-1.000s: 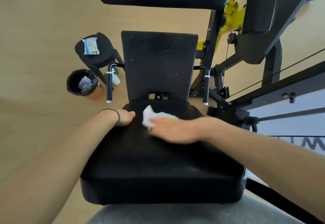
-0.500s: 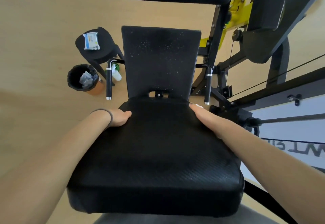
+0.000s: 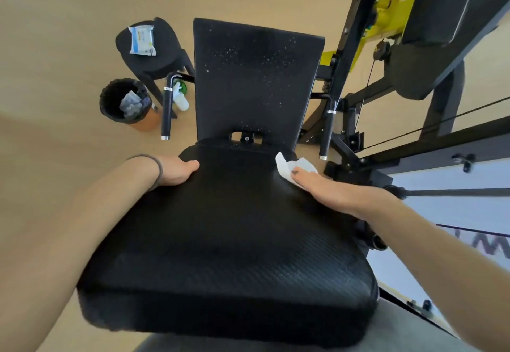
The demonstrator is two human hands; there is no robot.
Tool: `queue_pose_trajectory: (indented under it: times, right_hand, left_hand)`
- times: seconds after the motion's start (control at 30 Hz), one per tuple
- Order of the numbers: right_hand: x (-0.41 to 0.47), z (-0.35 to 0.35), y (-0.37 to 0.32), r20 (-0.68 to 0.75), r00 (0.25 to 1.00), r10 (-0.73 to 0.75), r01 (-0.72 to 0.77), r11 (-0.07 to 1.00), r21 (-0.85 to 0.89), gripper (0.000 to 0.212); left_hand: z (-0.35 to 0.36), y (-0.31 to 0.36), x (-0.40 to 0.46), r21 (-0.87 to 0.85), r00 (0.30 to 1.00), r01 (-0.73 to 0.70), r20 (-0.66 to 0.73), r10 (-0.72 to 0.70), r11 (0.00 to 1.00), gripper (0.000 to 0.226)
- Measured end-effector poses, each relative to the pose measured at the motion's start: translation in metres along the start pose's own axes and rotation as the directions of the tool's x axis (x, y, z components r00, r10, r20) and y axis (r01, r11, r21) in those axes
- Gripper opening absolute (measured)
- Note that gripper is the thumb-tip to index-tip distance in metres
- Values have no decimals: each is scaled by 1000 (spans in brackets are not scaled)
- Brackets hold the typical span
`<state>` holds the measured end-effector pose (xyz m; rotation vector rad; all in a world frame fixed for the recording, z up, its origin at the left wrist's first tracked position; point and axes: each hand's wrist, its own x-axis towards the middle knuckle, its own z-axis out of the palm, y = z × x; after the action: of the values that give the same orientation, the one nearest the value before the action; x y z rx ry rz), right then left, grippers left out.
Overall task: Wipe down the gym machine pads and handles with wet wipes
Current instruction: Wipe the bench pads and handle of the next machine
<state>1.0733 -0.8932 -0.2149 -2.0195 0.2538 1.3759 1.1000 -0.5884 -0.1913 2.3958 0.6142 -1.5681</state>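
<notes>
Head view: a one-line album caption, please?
Right hand presses a wipe on the seat pad; left hand grips its edge.

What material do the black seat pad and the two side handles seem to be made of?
Black seat pad: probably vinyl over foam, given its woven-look embossing, dull sheen and rounded edges. Left side handle and right one: likely matte rubber or foam grips with shiny metal end rings.

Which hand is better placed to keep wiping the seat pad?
Right. The right hand already presses the wet wipe flat on the seat pad; the left hand only grips its edge.
</notes>
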Motion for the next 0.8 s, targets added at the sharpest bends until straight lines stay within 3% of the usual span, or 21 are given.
queue_pose_trajectory:
  times: [0.13,0.23,0.3,0.4,0.5,0.6,0.7,0.8]
  right_hand:
    - [-52,31,45,-110,993,-39,34,998,-50,42]
    - [-95,40,37,-31,988,-150,134,946,-296,42]
    - [-107,39,-1,41,984,-172,175,915,-365,47]
    - [-87,26,-74,130,989,-71,109,943,-316,61]
    - [-49,41,-101,159,981,-108,163,909,-384,84]
    - [-49,59,-119,284,941,-185,282,893,-350,51]
    - [-37,57,-135,363,914,-179,293,912,-288,54]
    - [10,44,-132,323,939,-121,206,947,-245,56]
  left_hand:
    - [-1,2,-3,49,999,-37,10,37,998,66]
    - [-2,2,-9,27,998,-59,20,58,998,65]
    - [-3,3,-11,37,997,-76,-6,77,996,63]
    - [-3,2,-15,34,996,-87,-3,87,996,64]
    - [-3,0,-19,-19,996,-84,-12,84,996,63]
    - [-5,0,-20,-103,994,-103,22,106,989,48]
    - [-7,2,-20,-240,998,-51,28,59,969,42]
    - [-8,-1,-16,-208,998,-64,15,69,976,43]
